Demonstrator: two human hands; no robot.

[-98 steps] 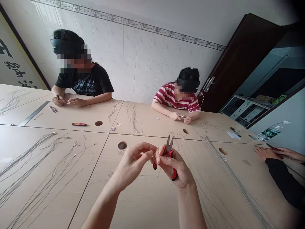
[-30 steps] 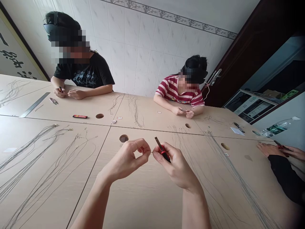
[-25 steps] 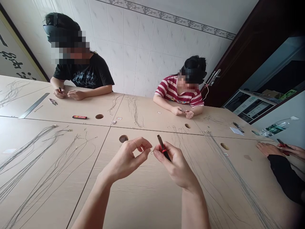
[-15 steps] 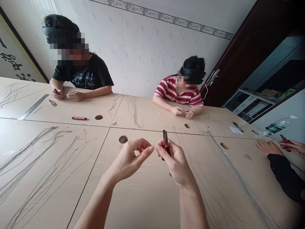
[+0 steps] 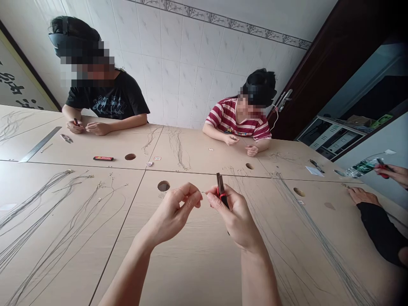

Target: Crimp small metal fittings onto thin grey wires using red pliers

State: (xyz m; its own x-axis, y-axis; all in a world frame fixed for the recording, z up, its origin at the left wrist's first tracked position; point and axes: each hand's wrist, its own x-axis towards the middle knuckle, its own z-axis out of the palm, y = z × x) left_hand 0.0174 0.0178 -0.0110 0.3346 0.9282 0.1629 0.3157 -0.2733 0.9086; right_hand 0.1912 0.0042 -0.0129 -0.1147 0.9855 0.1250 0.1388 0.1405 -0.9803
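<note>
My right hand (image 5: pixel 235 214) is closed around small pliers (image 5: pixel 221 189) with dark jaws pointing up and red-and-black handles. Its thumb and forefinger also pinch one end of a thin cord or wire (image 5: pixel 204 193), too fine to make out fully. The fingertips of my left hand (image 5: pixel 174 210) press together at the other side of that short visible piece. A small gap separates the two hands, which hover above the wooden table (image 5: pixel 188 272).
Bundles of thin cords (image 5: pixel 57 204) lie at left, and more cords (image 5: pixel 318 233) at right. A ruler (image 5: pixel 41 144), a red-black box (image 5: pixel 103 158), table holes (image 5: pixel 163 185) and a bottle (image 5: pixel 363 165) are around. Two people sit opposite; a co-worker's hand (image 5: pixel 363 196) rests at right.
My left fingers have closed more tightly into a pinch and shifted slightly left. The pliers stay in my right hand. Opposite, the person in stripes has moved their hands apart.
</note>
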